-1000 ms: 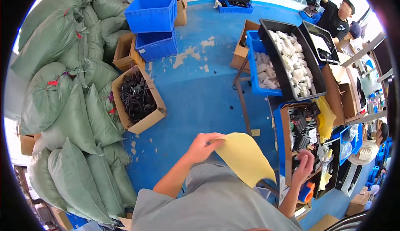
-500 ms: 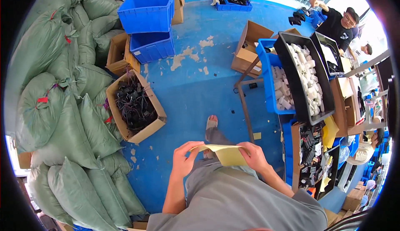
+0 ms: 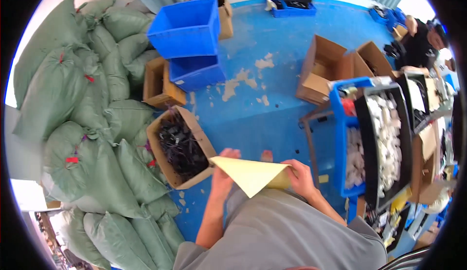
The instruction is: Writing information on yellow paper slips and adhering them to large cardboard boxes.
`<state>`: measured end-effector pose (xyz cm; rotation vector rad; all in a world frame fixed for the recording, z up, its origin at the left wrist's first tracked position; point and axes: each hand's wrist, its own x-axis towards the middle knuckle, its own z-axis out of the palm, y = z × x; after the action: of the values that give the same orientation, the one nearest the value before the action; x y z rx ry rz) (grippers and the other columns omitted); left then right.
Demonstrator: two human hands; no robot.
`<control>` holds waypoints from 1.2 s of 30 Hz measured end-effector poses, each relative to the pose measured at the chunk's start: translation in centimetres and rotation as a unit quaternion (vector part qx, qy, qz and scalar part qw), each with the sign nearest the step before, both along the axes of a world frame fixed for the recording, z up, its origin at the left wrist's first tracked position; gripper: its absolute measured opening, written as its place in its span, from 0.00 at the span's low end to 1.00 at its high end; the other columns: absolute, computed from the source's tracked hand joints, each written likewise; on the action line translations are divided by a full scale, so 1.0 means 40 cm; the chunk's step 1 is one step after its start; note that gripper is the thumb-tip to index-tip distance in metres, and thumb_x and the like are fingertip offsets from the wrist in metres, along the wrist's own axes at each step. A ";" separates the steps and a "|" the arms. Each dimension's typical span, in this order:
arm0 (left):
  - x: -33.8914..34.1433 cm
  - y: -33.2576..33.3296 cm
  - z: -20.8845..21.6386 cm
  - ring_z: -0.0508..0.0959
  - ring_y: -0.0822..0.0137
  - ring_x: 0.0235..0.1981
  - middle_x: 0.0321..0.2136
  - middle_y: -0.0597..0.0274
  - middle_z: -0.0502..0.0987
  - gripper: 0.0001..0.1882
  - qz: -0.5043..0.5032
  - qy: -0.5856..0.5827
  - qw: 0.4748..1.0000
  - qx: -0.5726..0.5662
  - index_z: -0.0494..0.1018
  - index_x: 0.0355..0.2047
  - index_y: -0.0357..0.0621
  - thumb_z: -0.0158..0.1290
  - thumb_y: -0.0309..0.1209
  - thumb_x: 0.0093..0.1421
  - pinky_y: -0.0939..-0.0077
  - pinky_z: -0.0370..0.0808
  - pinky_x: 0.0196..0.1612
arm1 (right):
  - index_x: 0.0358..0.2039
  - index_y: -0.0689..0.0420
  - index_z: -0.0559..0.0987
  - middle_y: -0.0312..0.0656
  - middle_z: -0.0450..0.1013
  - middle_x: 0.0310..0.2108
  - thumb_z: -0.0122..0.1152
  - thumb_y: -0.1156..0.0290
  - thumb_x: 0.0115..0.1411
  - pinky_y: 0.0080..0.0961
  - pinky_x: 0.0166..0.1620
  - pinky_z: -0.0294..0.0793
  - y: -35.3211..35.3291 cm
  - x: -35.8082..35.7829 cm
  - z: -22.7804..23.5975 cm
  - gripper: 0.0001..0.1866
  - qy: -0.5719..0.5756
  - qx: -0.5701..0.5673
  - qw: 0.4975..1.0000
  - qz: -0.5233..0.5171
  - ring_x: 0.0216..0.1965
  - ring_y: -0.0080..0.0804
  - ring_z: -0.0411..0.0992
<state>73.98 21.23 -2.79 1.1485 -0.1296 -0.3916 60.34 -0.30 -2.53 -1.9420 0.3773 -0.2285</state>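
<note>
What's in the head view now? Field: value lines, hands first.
left hand: holds yellow sheet at its left end
right hand: holds its right end
sheet shape: near part hangs to a point
carton: open, with dark cables
green sacks: piled at left
blue bins: two, stacked
black tray: white pieces inside

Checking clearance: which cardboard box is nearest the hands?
The box full of black cables, its near corner showing right beside the left hand; the other boxes show farther from the hands.
</note>
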 end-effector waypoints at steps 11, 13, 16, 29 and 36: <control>0.370 -0.138 -0.142 0.76 0.69 0.27 0.28 0.55 0.81 0.16 0.012 0.055 0.955 0.292 0.78 0.36 0.27 0.60 0.33 0.57 0.77 0.73 0.33 | 0.46 0.62 0.76 0.41 0.77 0.37 0.59 0.77 0.59 0.23 0.38 0.73 -0.190 0.335 0.047 0.13 0.000 -0.028 0.997 -0.067 0.34 0.31 0.74; 0.481 -0.155 -0.158 0.76 0.69 0.26 0.27 0.55 0.81 0.16 0.027 0.026 0.949 0.313 0.77 0.35 0.27 0.60 0.33 0.58 0.77 0.73 0.32 | 0.46 0.62 0.76 0.41 0.78 0.37 0.58 0.78 0.59 0.21 0.39 0.74 -0.251 0.377 0.063 0.13 0.009 -0.016 0.994 -0.107 0.34 0.29 0.74; 0.646 -0.166 -0.161 0.76 0.69 0.27 0.28 0.54 0.80 0.15 0.028 0.000 0.946 0.322 0.77 0.35 0.26 0.58 0.32 0.59 0.78 0.73 0.31 | 0.46 0.62 0.76 0.41 0.77 0.35 0.58 0.78 0.60 0.20 0.38 0.74 -0.342 0.428 0.105 0.13 0.016 -0.030 0.981 -0.189 0.33 0.28 0.74; 1.055 -0.270 -0.197 0.78 0.62 0.28 0.30 0.48 0.81 0.15 -0.063 -0.134 0.915 0.375 0.74 0.37 0.22 0.54 0.30 0.62 0.73 0.75 0.32 | 0.47 0.64 0.74 0.42 0.76 0.27 0.55 0.65 0.61 0.17 0.24 0.70 -0.991 0.380 0.343 0.18 0.086 0.022 0.861 -0.501 0.21 0.26 0.71; 1.052 -0.412 -0.182 0.78 0.61 0.28 0.31 0.47 0.81 0.15 -0.052 -0.102 0.904 0.411 0.74 0.39 0.22 0.53 0.29 0.62 0.73 0.75 0.33 | 0.40 0.61 0.76 0.39 0.74 0.24 0.53 0.60 0.63 0.15 0.21 0.67 -1.385 0.425 0.361 0.16 0.107 0.020 0.841 -0.530 0.19 0.24 0.70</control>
<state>116.07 4.75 -10.07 2.0287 -0.2196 -0.4311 77.34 -55.68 11.91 -1.5211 1.5832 -0.7037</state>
